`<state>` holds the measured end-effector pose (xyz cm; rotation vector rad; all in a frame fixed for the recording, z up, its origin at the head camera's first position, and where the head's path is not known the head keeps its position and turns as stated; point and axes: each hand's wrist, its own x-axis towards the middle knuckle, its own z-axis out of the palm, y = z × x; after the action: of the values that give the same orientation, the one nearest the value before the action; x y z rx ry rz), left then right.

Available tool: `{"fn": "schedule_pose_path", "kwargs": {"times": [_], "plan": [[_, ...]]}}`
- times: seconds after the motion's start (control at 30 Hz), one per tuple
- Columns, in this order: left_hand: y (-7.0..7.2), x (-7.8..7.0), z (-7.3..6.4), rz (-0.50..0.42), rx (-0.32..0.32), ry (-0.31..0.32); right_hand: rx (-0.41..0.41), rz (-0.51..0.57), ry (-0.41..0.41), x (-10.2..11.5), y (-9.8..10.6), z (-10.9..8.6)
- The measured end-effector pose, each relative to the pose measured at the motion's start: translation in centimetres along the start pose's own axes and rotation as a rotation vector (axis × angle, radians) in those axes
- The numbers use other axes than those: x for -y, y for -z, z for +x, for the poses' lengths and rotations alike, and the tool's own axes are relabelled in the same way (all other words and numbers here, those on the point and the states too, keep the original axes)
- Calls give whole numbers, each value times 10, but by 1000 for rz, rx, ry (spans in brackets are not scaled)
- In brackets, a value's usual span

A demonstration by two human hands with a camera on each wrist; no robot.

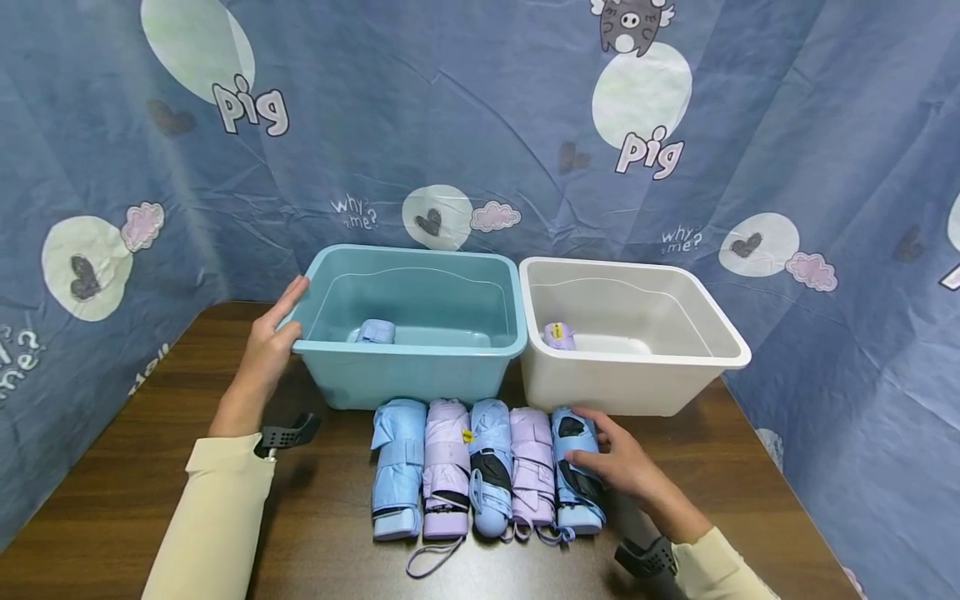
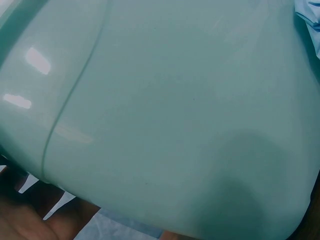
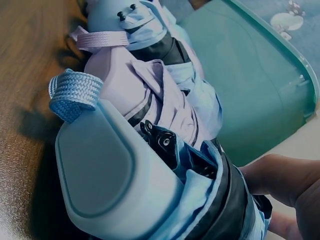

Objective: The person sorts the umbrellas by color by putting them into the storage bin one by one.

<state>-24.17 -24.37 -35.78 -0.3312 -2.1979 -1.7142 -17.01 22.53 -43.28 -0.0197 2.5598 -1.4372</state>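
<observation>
A printed blue cloth [image 1: 450, 108] hangs behind a brown wooden table [image 1: 322, 533]. A row of folded umbrellas [image 1: 491, 442] lies before a teal bin [image 1: 408, 379] and a white bin [image 1: 600, 387]. The left hand [image 1: 266, 346] rests on the teal bin's left rim, fingers extended. The right hand [image 1: 626, 458] holds the rightmost blue umbrella [image 1: 570, 485], thumb and fingers around its far portion, in front of the white bin.

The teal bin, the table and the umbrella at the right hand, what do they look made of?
Teal bin: probably glossy plastic, given its bright highlights and smooth, rounded rim.
Table: wood or wood-look laminate, brown-grained with a slight sheen.
Umbrella: thin, creased fabric; smooth handle, likely satin plastic; strap visibly woven.
</observation>
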Motion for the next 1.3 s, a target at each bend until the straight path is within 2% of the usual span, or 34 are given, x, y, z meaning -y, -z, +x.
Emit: {"fn": "schedule_pose_path", "kwargs": {"times": [0.07, 0.3, 0.5, 0.83, 1.13, 1.3], "plan": [[1, 3, 2, -3, 2, 6, -3, 6, 6, 0, 1, -1], [7, 29, 11, -13, 26, 21, -14, 38, 16, 0, 8, -3], [10, 38, 13, -37, 51, 7, -19, 59, 18, 3, 13, -6], [13, 40, 11, -48, 68, -15, -14, 65, -3, 7, 17, -10], [14, 34, 11, -6, 62, 49, -10, 76, 2, 19, 22, -14], [13, 38, 12, -12, 57, 32, -3, 92, 11, 25, 23, -19]]}}
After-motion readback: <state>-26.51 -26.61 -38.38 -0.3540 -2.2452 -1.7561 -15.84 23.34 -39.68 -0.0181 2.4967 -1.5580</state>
